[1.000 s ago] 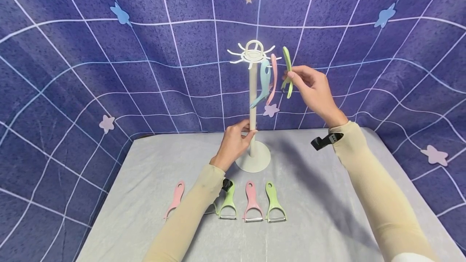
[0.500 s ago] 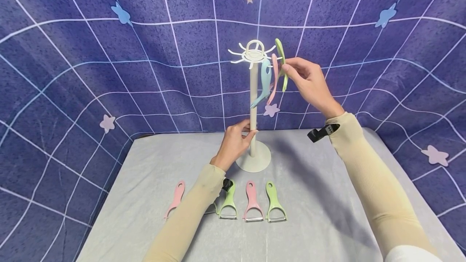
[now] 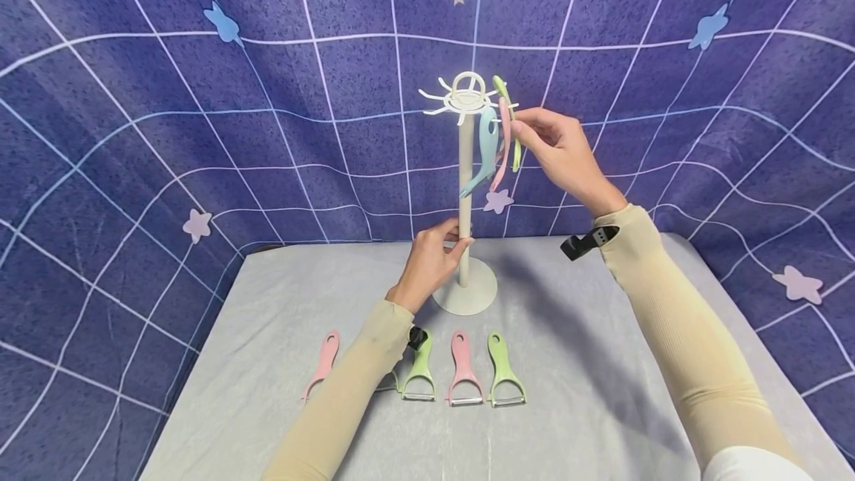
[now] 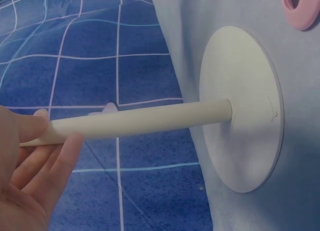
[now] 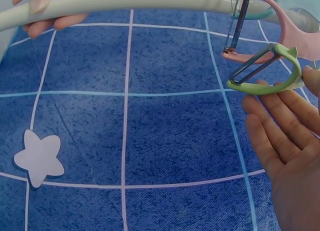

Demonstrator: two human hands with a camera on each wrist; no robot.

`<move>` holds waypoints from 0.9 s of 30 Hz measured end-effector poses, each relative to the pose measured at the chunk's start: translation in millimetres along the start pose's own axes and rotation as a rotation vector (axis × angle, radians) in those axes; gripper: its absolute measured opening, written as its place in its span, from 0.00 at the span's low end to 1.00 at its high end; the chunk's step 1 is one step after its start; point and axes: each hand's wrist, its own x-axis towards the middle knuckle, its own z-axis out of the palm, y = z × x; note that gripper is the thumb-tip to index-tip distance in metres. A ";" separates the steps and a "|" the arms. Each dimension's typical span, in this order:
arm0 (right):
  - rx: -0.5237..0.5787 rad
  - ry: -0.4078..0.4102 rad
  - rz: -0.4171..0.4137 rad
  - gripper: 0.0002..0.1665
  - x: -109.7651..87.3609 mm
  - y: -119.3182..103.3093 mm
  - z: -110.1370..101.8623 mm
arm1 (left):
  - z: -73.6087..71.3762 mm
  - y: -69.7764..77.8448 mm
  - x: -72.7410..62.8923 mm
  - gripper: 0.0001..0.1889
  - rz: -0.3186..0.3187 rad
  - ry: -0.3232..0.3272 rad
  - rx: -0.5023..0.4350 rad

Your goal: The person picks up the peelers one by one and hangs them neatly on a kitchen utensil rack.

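Observation:
A cream hook stand with a ring of white hooks on top rises from a round base. My left hand grips its post low down, thumb and fingers around it. High on the right, my right hand pinches a green peeler by its handle, whose top overlaps the hooks in the head view. Beside it a pink peeler and a light blue peeler hang from hooks. In the right wrist view the green peeler's blade sits just under the pink one's.
On the grey cloth before the stand lie a pink peeler, two green peelers and another pink peeler at the left. The left sleeve partly covers the row. A blue patterned curtain stands behind.
My right hand has moved left with the green peeler, bringing it from apart on the right to the hook ring beside the hanging pink peeler. The left hand stays on the post.

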 end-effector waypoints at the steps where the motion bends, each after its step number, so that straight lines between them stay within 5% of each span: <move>1: -0.001 -0.001 -0.003 0.17 -0.1 0.0 0.2 | -0.1 0.2 0.0 0.10 0.000 0.000 -0.002; 16: 0.031 -0.004 -0.023 0.15 -5.6 2.1 2.2 | 0.0 1.0 -1.0 0.11 0.009 0.005 -0.006; 27: -0.044 -0.014 -0.009 0.17 -8.1 1.2 4.3 | -0.5 1.2 -1.8 0.12 -0.002 -0.003 -0.009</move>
